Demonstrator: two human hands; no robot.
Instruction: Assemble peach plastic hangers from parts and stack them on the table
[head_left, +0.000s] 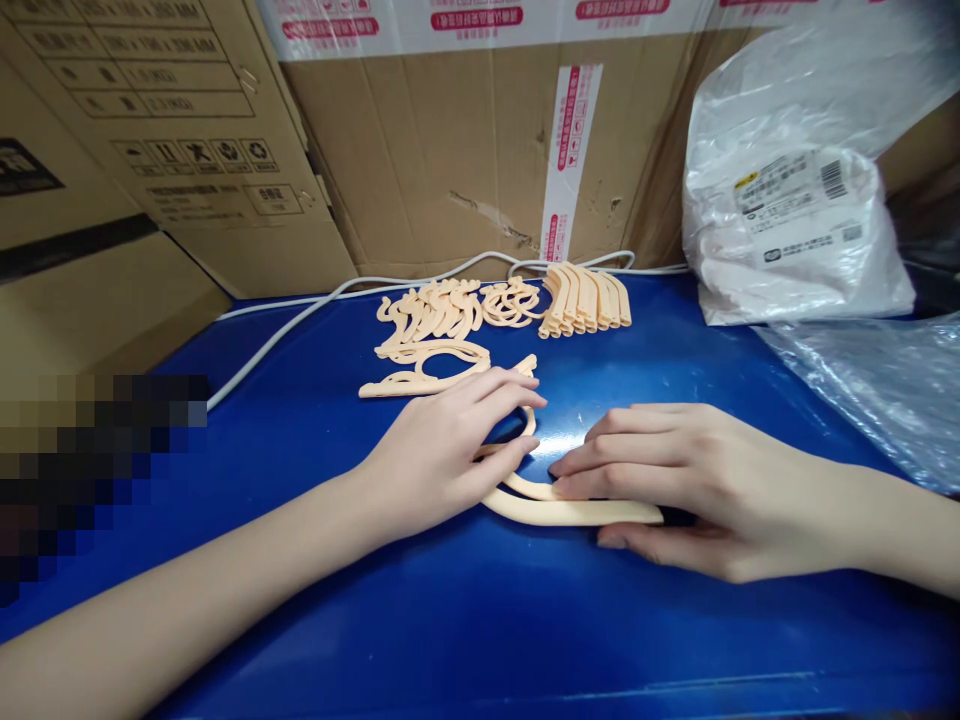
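A curved beige plastic hanger arm (pixel 570 512) lies low over the blue table, with a thinner curved beige strip along its upper side. My right hand (pixel 697 490) grips the right end of that arm, thumb below and fingers above. Over its left end is my left hand (pixel 457 440), fingers bent around the joined beige parts; a beige loop (pixel 531 420) shows between its thumb and forefinger. My left palm hides the joint. Just beyond the left hand are beige folding hangers (pixel 427 382) lying flat, partly covered by the fingers.
At the back lie piles of beige hooks (pixel 431 310), ring-like pieces (pixel 511 302) and stacked curved arms (pixel 589 300). A white cable (pixel 300 312) runs behind them. Cardboard boxes (pixel 450 150) wall the rear and left. A white plastic bag (pixel 802 240) stands at the back right.
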